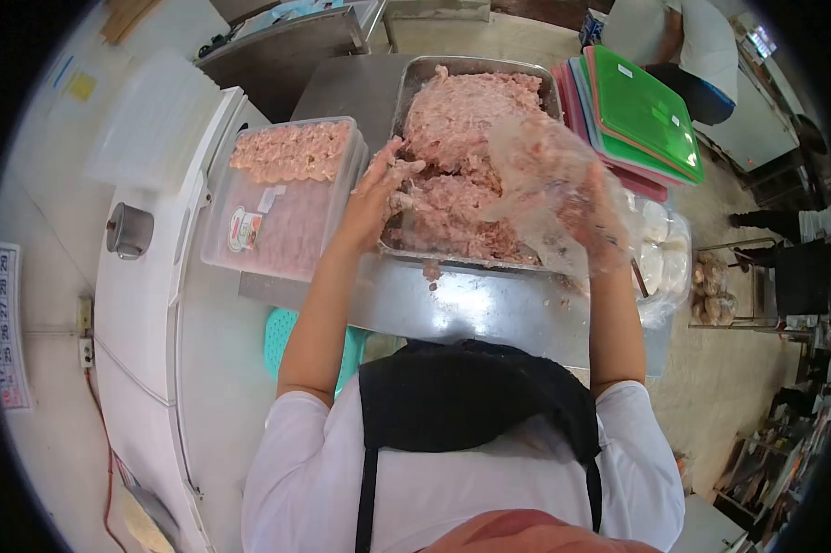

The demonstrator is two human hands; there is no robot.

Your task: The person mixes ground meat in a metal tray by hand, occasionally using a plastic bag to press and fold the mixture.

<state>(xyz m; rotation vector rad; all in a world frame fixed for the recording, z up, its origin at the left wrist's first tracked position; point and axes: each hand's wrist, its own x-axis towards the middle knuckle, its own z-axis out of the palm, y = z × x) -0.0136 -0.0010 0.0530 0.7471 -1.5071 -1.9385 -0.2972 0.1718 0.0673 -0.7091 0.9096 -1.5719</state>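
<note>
Presently, we find the meat [462,115] heaped in a tray [475,62] at upper centre, between the two hands. The plastic [531,175], smeared and blurred, spreads leftward from the right hand [604,226] across the meat's right side; that hand is the nearer to it. We cannot tell whether its fingers close on the plastic. We note the left hand [374,195] at the tray's left rim, fingers loosely spread, holding nothing visible. The tray's long axis appears to run up the frame, subject to lens distortion. We record a steel table [489,313] beneath, with scraps below the tray, a tub [217,241] at left, lids [646,111] at upper right, and a co-worker [706,46] beyond.
</note>
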